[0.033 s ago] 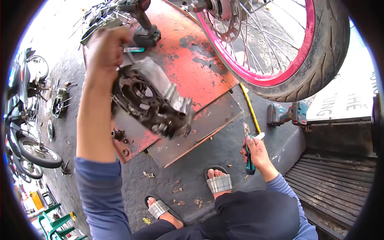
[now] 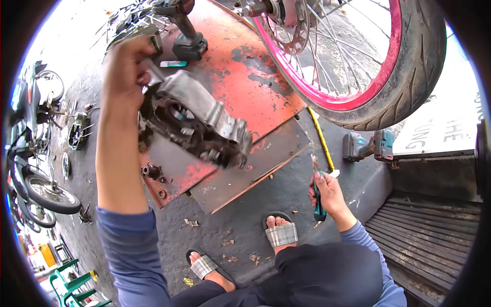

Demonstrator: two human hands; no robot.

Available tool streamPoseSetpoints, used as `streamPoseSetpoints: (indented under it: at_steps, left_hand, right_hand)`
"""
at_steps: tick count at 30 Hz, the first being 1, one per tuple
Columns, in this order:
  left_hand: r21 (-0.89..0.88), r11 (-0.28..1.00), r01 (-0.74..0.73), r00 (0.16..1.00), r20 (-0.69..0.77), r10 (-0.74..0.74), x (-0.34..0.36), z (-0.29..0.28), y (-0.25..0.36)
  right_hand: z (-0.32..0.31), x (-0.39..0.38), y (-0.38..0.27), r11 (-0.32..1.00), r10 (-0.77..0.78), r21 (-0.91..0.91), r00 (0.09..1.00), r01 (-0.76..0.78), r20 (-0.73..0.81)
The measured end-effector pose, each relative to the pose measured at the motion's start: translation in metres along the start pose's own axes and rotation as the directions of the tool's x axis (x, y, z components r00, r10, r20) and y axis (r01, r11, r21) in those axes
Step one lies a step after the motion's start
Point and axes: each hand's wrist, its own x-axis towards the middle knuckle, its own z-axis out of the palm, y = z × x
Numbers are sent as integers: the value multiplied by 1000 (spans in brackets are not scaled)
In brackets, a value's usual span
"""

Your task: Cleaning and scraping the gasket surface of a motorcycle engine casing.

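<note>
My left hand [image 2: 130, 69], raised over the red metal sheet [image 2: 245, 87], grips a grey metal engine casing [image 2: 197, 102] by its upper end. The casing hangs tilted in the air, dark and greasy inside with a round opening; it is slightly blurred. At the lower right, my right hand [image 2: 331, 193] is closed around a green-and-black handled tool [image 2: 319, 207] with a narrow metal tip pointing up. The tool is apart from the casing. Small dark metal parts [image 2: 150, 171] lie on the sheet's near left corner, and a teal-and-white tube [image 2: 173, 64] lies behind the casing.
A motorcycle wheel [image 2: 427, 61] with a pink rim stands at upper right. Cordless power tools rest on the sheet [image 2: 190, 46] and on the floor [image 2: 360, 146], near a yellow bar [image 2: 320, 138]. Motorcycles [image 2: 48, 192] stand left; a ribbed metal ramp [image 2: 424, 235] lies right.
My left hand has shifted slightly left and down, and the casing has turned a little in it. My right hand with the green-handled tool has barely moved.
</note>
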Motion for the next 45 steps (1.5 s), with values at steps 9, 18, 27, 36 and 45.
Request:
streamPoseSetpoints:
  at_steps: [9,18,27,36,45]
  left_hand:
    - [-612,631,-477,749,-659,-74,-101,0,-70]
    - [-744,370,-557,792,-610,-34,-211,10,-182]
    - [-838,419,-349,742,-521,-422,-303,69,-186]
    - [-951,304,59,728,-167,-665,-368,103,-185]
    - [110,757,645,686,354,-636,-359,47,-115]
  right_hand:
    - [34,8,-40,966,-251,97,963,242,102]
    - [35,20,-37,990,-140,-4,980,142,144]
    - [36,21,-48,957,-44,-278,989,82,138]
    - [43,24,-67,832,-132,-532,988,156,83]
    - [49,19,-104,424,-296,-843,930,332,217]
